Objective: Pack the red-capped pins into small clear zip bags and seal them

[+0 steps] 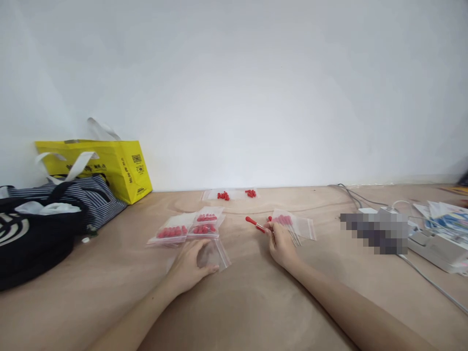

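My left hand (192,263) lies with thumb and fingers apart over a clear zip bag (218,253), which looks flat. Pinched in my right hand (283,246) are thin sticks with bulb-like red ends (250,220), perhaps droppers; my fingers hide part of them. Under and behind that hand rests another clear zip bag (305,226) with several red-ended sticks, their pale stems reaching past its near side. Filled zip bags (171,233) with red pieces lie just beyond my left hand, some overlapping in a small pile (204,228).
By the wall, small red pieces (224,196) lie on a clear bag (206,195). A yellow bag (127,170), a striped bag (98,192) and a black bag (47,243) stand at left. Cables (435,285), a white device (438,248) and papers (444,214) occupy the right.
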### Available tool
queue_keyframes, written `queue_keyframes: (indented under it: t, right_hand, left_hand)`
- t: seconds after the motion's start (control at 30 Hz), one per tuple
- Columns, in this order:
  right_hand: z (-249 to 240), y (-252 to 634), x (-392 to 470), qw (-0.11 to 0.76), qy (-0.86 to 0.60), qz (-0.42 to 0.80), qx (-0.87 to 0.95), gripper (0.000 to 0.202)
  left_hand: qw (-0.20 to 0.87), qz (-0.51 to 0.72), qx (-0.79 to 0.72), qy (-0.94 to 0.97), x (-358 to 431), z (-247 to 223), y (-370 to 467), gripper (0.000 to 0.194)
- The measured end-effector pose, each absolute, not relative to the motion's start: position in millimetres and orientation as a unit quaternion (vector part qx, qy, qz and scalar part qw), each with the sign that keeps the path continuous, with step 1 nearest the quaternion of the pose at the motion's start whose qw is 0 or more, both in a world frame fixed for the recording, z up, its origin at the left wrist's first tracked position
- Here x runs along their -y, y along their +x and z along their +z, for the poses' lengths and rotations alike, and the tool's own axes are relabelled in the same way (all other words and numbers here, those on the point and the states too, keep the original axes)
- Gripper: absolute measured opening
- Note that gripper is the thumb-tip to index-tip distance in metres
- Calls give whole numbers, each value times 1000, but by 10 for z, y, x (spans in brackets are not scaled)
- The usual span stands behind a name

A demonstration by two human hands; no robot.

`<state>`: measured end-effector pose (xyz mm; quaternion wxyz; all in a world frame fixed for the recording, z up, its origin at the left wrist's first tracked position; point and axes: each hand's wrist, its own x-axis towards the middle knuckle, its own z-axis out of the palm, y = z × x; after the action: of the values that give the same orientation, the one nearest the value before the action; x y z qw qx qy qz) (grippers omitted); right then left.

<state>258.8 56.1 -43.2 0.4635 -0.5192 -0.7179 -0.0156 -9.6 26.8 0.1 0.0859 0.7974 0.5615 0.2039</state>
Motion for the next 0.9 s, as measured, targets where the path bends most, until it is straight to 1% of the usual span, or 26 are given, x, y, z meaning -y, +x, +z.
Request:
queue_keyframes:
  t: [0.13, 0.23, 0.3, 0.37, 0.47, 0.57, 0.7, 0.83, 0.9]
  right_hand:
    - [-425, 2531, -494, 479, -468, -3, 743, 29]
    - [-406, 2480, -428, 487, -455, 37, 744, 24]
    - [-393, 2445, -389, 514, -453, 95, 722, 21]
    - [-383, 2412, -363, 540, -444, 173, 694, 19]
    - [-372, 2378, -361, 564, -418, 279, 655, 23]
    - [-360, 2372, -391, 579, -418, 329, 618, 29]
    - [-343, 2368, -428, 583, -438, 390, 561, 40]
    - [-345, 2335, -441, 606, -403, 450, 518, 38]
    - [-357, 2322, -443, 622, -391, 462, 497, 41]
  left_hand:
    - [113, 217, -595, 766, -321, -43, -85, 36]
    - [108, 213, -595, 768, -321, -56, -53, 23]
    - [94, 211, -577, 784, -303, -51, -22, 22]
    - [78, 187, -540, 817, -280, -43, 10, 29]
    - [72, 105, -504, 854, -253, -37, 51, 48]
    - [84, 48, -514, 852, -241, -32, 88, 64]
    - [92, 30, -509, 856, -221, -7, 172, 69]
    - [103, 30, -480, 871, -193, 9, 334, 71]
    - [109, 37, -478, 871, -186, 2, 421, 73]
